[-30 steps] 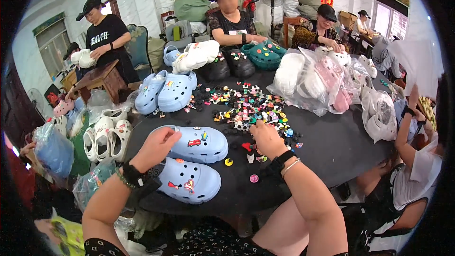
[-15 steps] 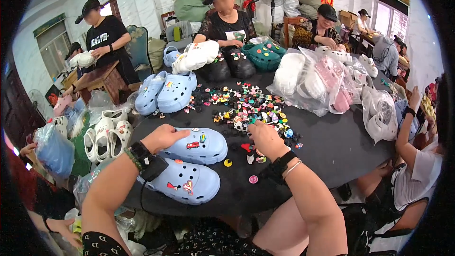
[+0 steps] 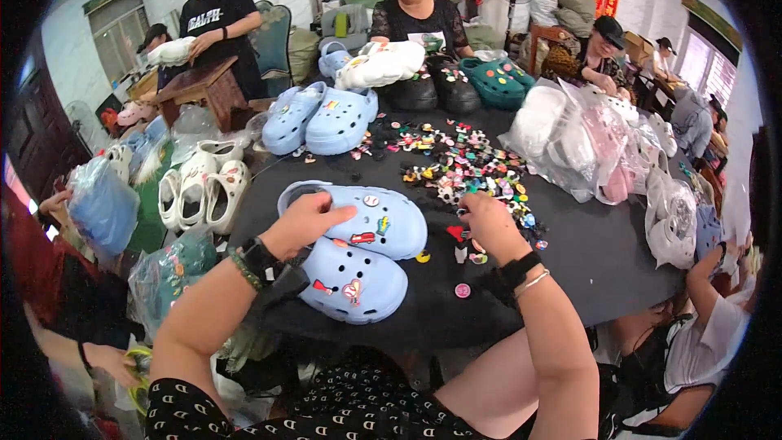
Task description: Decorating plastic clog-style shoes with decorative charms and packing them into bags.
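Note:
Two light-blue clogs lie side by side on the black table in front of me. My left hand (image 3: 308,218) grips the far clog (image 3: 403,224) near its opening, thumb on top. That clog carries a baseball charm (image 3: 371,201), a red fire truck charm (image 3: 362,238) and a green-and-yellow one. The near clog (image 3: 379,281) also bears several charms around its holes. At the near edge of a heap of colourful shoe charms (image 3: 481,159), my right hand (image 3: 493,226) has its fingertips pinched together. What they hold, if anything, is hidden. A red charm (image 3: 454,232) lies beside them.
A round pink charm (image 3: 463,291) and a yellow one (image 3: 423,257) lie loose. Another blue pair (image 3: 338,121) stands beyond, near black and teal clogs (image 3: 497,81). Bagged clogs (image 3: 570,138) line the right side; white clogs (image 3: 199,187) are at left. Several people work around.
The whole scene has shifted rightward in the picture as the view turned. The far clog has swung slightly, its toe angled nearer me. My right hand stays at the charm heap.

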{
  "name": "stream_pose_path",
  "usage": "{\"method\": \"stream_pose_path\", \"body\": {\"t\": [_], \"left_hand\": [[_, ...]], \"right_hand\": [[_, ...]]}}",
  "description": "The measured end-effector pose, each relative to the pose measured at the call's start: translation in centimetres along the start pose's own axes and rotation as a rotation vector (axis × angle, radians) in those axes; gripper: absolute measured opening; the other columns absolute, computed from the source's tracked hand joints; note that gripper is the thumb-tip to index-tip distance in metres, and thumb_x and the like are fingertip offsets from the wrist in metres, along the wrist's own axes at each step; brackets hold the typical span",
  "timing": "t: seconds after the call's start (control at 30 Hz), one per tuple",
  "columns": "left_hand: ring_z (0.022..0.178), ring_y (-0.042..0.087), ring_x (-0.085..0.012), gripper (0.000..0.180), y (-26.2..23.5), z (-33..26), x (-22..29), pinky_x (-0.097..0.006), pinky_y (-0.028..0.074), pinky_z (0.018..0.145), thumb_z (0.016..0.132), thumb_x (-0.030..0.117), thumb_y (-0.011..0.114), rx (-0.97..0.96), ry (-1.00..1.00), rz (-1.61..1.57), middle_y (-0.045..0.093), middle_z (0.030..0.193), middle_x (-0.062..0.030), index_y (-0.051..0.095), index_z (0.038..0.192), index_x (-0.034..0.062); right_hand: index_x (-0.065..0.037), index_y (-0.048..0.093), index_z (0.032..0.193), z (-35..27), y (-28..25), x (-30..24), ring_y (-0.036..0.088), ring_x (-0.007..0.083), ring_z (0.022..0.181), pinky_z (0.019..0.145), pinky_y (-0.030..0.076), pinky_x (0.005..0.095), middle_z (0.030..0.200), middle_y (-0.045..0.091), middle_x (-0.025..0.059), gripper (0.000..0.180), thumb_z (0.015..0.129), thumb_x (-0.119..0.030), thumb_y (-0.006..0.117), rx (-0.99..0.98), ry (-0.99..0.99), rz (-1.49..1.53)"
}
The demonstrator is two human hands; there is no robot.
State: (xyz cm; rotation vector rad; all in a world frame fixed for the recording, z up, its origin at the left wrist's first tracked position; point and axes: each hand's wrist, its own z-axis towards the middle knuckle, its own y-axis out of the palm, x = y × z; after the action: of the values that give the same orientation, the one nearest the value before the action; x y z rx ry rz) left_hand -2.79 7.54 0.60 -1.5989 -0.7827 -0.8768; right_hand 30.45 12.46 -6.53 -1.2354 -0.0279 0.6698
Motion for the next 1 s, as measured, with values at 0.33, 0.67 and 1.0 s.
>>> {"method": "stream_pose_path", "body": {"t": [0.33, 0.67, 1.0], "left_hand": [[0.069, 0.043, -0.0053, 0.030, 0.9, 0.6, -3.0, -0.025, 0.038, 0.060, 0.093, 0.031, 0.064, 0.061, 0.059, -0.124, 0.050, 0.076, 0.0042, 0.056, 0.084, 0.0040], [0.075, 0.047, -0.0077, 0.026, 0.9, 0.1, -2.6, -0.028, 0.043, 0.069, 0.095, 0.028, 0.060, 0.043, 0.068, -0.102, 0.053, 0.082, 0.0007, 0.058, 0.094, 0.0013], [0.070, 0.047, -0.0118, 0.034, 0.3, 1.3, -4.4, -0.033, 0.044, 0.062, 0.093, 0.031, 0.063, 0.098, 0.166, -0.023, 0.053, 0.074, -0.0068, 0.055, 0.087, -0.0019]], "right_hand": [[-0.003, 0.066, 0.094, 2.0, -3.4, -5.2, 0.064, 0.0348, 0.083, 0.073, 0.051, 0.0419, 0.087, 0.063, 0.0163, 0.016, 0.078, -0.005, 0.070, 0.076, -0.168, 0.291], [-0.004, 0.065, 0.088, 5.4, -2.3, -13.2, 0.065, 0.0318, 0.078, 0.070, 0.051, 0.0397, 0.082, 0.065, 0.0126, 0.016, 0.075, -0.004, 0.072, -0.088, -0.463, 0.316], [-0.002, 0.062, 0.076, 7.6, -0.8, -14.4, 0.065, 0.0341, 0.076, 0.066, 0.051, 0.0425, 0.076, 0.064, 0.0151, 0.005, 0.072, -0.001, 0.064, -0.178, -0.499, 0.250]]}}
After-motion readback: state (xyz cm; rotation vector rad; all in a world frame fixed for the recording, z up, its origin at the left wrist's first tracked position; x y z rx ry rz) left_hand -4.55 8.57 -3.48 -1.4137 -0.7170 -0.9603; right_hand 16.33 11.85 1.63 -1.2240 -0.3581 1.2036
